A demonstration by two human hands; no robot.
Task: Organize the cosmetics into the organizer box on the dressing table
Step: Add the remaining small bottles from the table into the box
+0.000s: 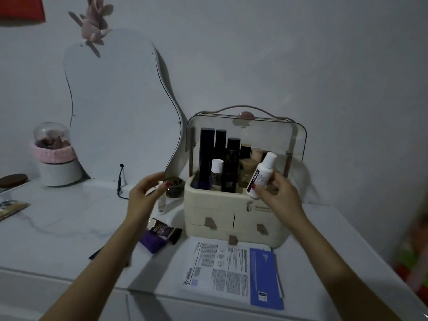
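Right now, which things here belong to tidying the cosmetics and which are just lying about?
For the job: cream plastic organizer box with clear lid; white bottle with red label in the right hand; small white tube; purple sachet.

Lying about: wavy mirror; printed blue-and-white leaflet; black cable.

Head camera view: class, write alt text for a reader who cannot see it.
A person's right hand holds a white bottle tilted over the open top compartment of a cream organizer box already holding dark bottles. The left hand hovers beside it, above the white dressing table.
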